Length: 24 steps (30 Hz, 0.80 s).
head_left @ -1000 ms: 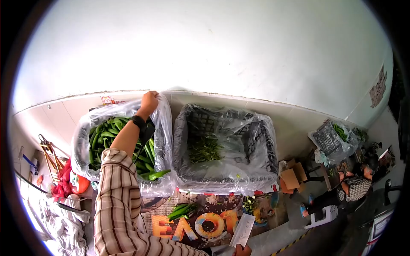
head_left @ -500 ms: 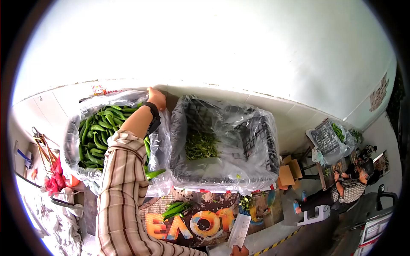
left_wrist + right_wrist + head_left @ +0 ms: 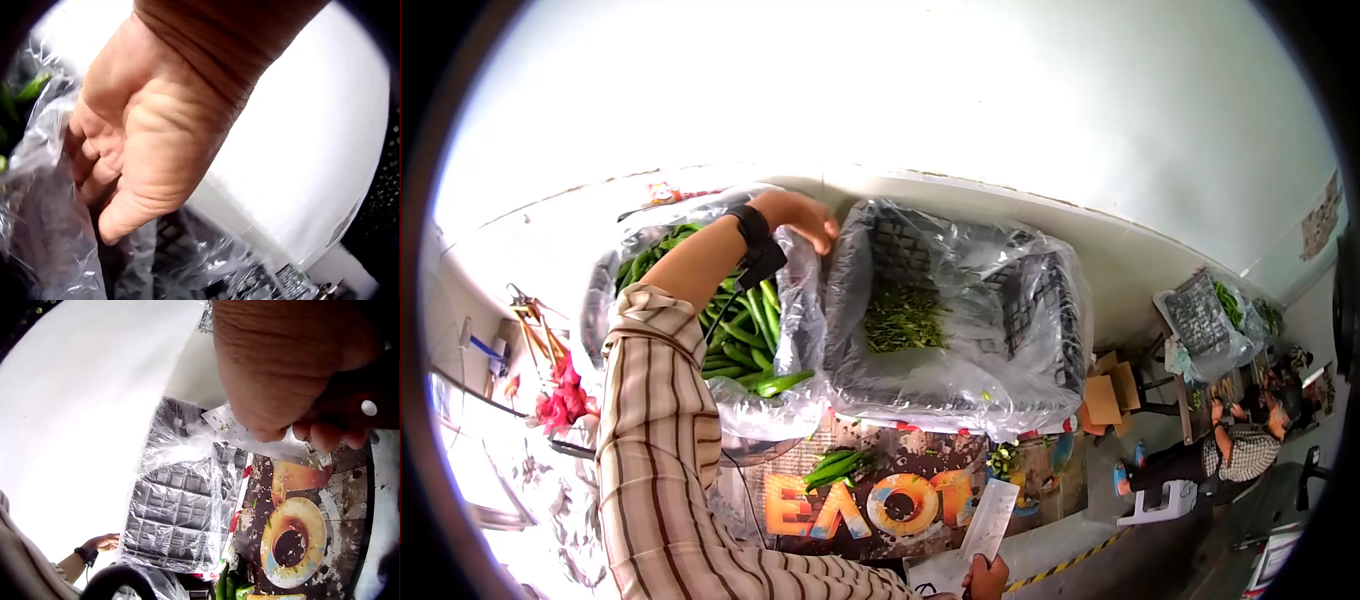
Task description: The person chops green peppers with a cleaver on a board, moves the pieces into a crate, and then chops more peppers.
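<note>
My left hand (image 3: 805, 218) hangs over the gap between two crates lined with clear plastic. In the left wrist view its fingers (image 3: 100, 169) are loosely bent beside the plastic liner (image 3: 47, 231), the thumb apart from them. Below my left forearm, long green peppers (image 3: 745, 335) fill the left crate (image 3: 805, 350). My right hand (image 3: 987, 576) grips the dark handle of a cleaver (image 3: 992, 518), its broad blade pointing up and away over the table's edge. Green bits cling to the blade in the right wrist view. Several whole peppers (image 3: 837, 467) lie on the table.
The right crate (image 3: 1068, 300) holds a pile of cut green pieces (image 3: 900, 318). Both crates stand against the wall, behind a tabletop (image 3: 800, 540) printed with large letters. At far right a seated person (image 3: 1250, 450) works near another lined crate (image 3: 1195, 310) and cardboard boxes (image 3: 1105, 400).
My left hand has moved right, from the far edge of the pepper crate to the gap between the crates. The right hand still holds the cleaver. The head view has shifted slightly.
</note>
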Motion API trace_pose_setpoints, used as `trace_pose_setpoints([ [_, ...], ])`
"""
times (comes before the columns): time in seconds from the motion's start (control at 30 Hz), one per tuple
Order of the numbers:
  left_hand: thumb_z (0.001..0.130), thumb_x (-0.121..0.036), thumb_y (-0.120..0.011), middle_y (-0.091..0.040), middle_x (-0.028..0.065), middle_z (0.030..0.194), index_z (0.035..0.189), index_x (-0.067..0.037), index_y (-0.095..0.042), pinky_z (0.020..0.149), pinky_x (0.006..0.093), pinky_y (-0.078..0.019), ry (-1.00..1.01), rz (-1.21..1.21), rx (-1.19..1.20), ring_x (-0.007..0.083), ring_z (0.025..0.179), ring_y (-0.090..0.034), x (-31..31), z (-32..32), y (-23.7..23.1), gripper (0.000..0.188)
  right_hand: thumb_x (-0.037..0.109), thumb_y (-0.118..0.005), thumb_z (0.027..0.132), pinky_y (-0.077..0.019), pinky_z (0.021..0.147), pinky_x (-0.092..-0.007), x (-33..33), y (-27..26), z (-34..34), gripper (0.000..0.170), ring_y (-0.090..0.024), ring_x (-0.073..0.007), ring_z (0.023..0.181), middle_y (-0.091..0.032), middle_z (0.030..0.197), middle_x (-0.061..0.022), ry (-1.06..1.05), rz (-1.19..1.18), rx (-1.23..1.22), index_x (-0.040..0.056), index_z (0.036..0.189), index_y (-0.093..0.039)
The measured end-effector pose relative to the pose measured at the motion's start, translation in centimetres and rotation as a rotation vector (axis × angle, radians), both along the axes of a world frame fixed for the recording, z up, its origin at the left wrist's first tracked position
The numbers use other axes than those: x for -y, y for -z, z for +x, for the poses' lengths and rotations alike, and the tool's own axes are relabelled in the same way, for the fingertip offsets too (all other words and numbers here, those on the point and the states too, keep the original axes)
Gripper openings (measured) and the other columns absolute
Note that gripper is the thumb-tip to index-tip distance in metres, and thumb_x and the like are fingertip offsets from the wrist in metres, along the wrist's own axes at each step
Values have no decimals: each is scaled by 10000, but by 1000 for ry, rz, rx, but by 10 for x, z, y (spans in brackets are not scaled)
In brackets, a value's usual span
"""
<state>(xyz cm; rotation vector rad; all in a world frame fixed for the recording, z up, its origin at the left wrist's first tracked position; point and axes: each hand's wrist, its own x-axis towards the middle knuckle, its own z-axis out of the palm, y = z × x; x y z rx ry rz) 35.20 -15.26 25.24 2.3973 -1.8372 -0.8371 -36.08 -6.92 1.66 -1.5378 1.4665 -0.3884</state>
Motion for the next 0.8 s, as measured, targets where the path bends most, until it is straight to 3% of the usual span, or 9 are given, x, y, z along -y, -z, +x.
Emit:
trace_pose_setpoints([
  [0.03,764,-265,-658,-619,100,1222,1239,-72,-591,962,371,-445,-19,-109,-114,264,1063,-612,-9,4,-12,517,212,-517,917,-369,454,-312,2,-14,11,200,-433,-125,456,-466,539,-22,48,11,24,26,852,-553],
  [0.13,796,-180,-663,-685,115,984,1217,-53,-594,787,284,-520,-185,-408,-314,160,864,-644,-43,23,-40,445,219,-521,917,-366,445,-309,7,-61,40,206,-434,-125,453,-473,544,-22,144,211,116,24,867,-563],
  [0.27,707,-139,-706,-611,90,650,1249,20,-528,460,293,-476,-541,-447,-125,142,526,-571,-106,52,-37,592,228,-537,912,-372,435,-304,15,-27,26,213,-437,-125,446,-479,542,-24,31,75,48,25,853,-560],
  [0.4,669,-196,-741,-642,124,702,1292,29,-478,477,285,-480,-646,-578,-38,183,574,-591,-138,56,3,713,241,-556,904,-374,433,-310,13,-49,50,238,-440,-129,439,-479,529,-29,76,182,130,30,795,-531],
  [0.43,676,-200,-728,-654,135,715,1152,15,-592,525,316,-492,-699,-574,-57,202,630,-609,-137,50,4,540,244,-561,901,-373,435,-313,13,-50,52,256,-441,-132,437,-477,524,-31,94,196,139,33,761,-519],
  [0.47,676,-200,-728,-654,135,715,1152,15,-592,525,316,-492,-703,-579,-63,202,630,-609,-133,59,12,540,244,-561,901,-373,435,-313,12,-52,53,256,-441,-132,437,-477,524,-31,92,190,134,33,761,-519],
  [0.57,728,-172,-663,-658,145,719,804,-1,-677,661,385,-501,-702,-786,39,252,700,-640,-112,74,30,188,251,-566,893,-365,432,-328,11,-61,63,351,-435,-145,432,-456,498,-33,57,120,57,46,623,-474],
  [0.67,749,-176,-647,-677,156,769,868,-1,-680,690,374,-504,-663,-950,129,293,729,-651,-87,88,47,215,250,-563,892,-357,434,-339,11,-58,63,366,-420,-149,428,-442,489,-33,36,89,49,49,605,-455],
  [0.8,744,-330,-639,-690,163,845,950,-9,-687,771,366,-510,-616,-741,137,309,811,-654,-64,84,39,385,243,-556,889,-355,446,-344,4,-75,80,355,-404,-150,430,-444,500,-42,89,83,8,53,610,-443],
])
